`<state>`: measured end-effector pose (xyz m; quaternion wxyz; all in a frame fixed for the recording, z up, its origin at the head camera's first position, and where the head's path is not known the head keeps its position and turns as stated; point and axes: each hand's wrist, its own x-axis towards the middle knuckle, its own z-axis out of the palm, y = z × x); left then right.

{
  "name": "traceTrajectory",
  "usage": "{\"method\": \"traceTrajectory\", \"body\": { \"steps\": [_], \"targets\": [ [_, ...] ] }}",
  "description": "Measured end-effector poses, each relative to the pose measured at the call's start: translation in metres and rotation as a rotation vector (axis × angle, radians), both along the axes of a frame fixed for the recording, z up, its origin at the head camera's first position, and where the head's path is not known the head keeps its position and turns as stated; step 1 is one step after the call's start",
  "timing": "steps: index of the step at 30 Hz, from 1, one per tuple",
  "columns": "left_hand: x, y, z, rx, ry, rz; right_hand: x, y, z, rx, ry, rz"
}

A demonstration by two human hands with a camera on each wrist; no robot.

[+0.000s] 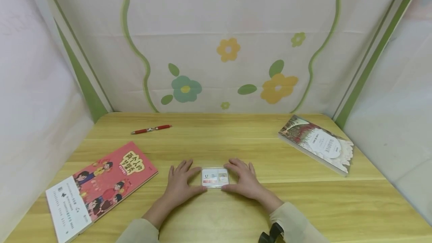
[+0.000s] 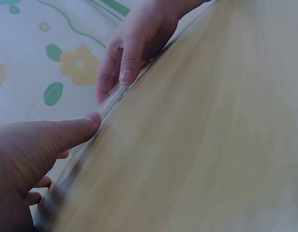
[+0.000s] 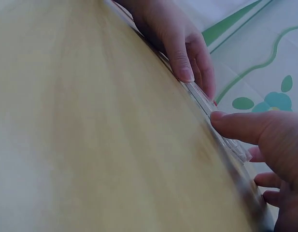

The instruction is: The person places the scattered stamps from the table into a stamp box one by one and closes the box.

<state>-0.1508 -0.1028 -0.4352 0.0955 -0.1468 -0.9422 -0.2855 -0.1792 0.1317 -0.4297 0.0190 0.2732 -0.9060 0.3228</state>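
Observation:
A small clear-cased ID card [image 1: 211,176] lies flat at the middle of the table, its printed face up with a small photo on the right. My left hand [image 1: 181,183] grips its left end, thumb at the near corner and forefinger at the far one. On the opposite end, my right hand [image 1: 245,180] holds it the same way. Seen edge-on in the right wrist view, the clear case [image 3: 203,100] is thin and sits close over the tabletop, with both thumbs along its near edge. The remaining fingers of each hand are spread beyond the card.
A pink picture book [image 1: 111,183] with a white band lies at the left. Behind it is a red pen [image 1: 151,129]. Another book [image 1: 315,143] rests at an angle at the back right. Printed fabric walls [image 1: 202,18] enclose the wooden table [image 1: 216,141] on three sides.

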Motion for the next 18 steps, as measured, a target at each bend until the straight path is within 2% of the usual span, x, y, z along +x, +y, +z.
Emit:
{"method": "traceTrajectory", "body": {
  "steps": [18],
  "targets": [
    [0.0024, 0.0000, 0.0015, -0.030, -0.019, 0.001, -0.0004, 0.0001, -0.0015, 0.086, 0.036, 0.007]
  ]
}}
